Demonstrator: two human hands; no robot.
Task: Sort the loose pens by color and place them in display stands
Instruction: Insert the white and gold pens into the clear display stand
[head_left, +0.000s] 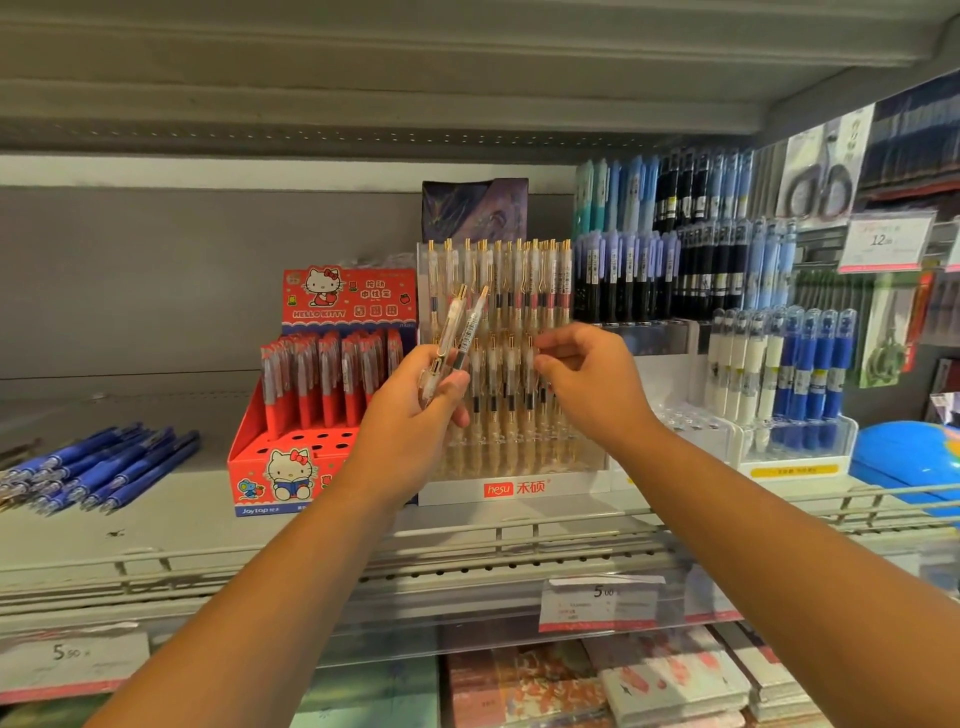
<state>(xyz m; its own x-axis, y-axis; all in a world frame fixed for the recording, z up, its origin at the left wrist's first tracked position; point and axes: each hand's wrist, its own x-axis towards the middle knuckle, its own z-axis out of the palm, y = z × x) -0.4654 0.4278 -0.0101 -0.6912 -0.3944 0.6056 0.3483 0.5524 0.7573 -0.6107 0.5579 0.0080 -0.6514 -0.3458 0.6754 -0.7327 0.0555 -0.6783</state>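
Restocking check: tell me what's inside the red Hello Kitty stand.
The Hello Kitty stand holds red pens upright in its back rows; front holes are empty. The left hand, gripping two clear pens, covers its right edge, so slots there cannot be seen.

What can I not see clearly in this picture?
Head view:
1. Right hand: whether its fingers pinch a pen in the clear stand is hidden by the hand itself.
2. Two clear pens gripped by the left hand: ink color too small; lower ends covered by the palm.
3. Price tag: small print blurred.
4. Loose blue pens: pile cut off by the left edge.
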